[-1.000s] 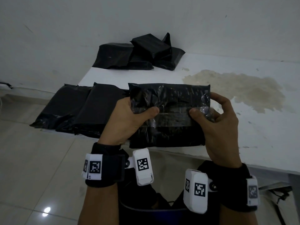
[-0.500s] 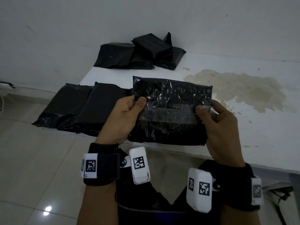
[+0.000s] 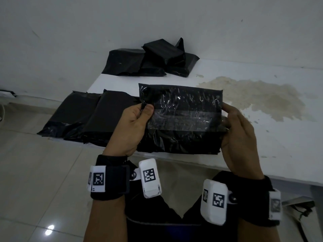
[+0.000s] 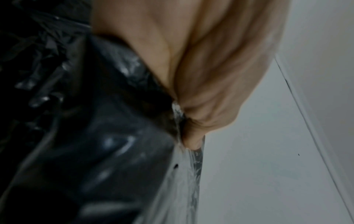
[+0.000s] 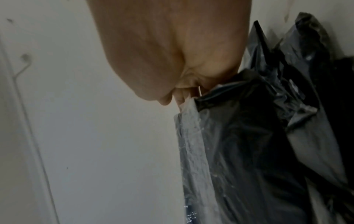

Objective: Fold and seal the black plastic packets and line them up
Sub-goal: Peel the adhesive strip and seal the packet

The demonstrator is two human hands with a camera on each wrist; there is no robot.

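Black packet (image 3: 181,117) held above the counter (image 3: 262,137) edge, left hand (image 3: 130,127) pinching at nine o'clock, right hand (image 3: 239,135) grasping at three o'clock.

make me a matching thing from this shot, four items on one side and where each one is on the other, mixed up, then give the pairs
Column one:
1. held packet
2. loose pile of packets
3. lined-up packets
4. brownish stain

Column two:
A. far end of the table, against the wall
B. table top, right of the hands
C. between the left hand and right hand
D. side by side at the table's near left corner

Pairs: 1-C, 2-A, 3-D, 4-B
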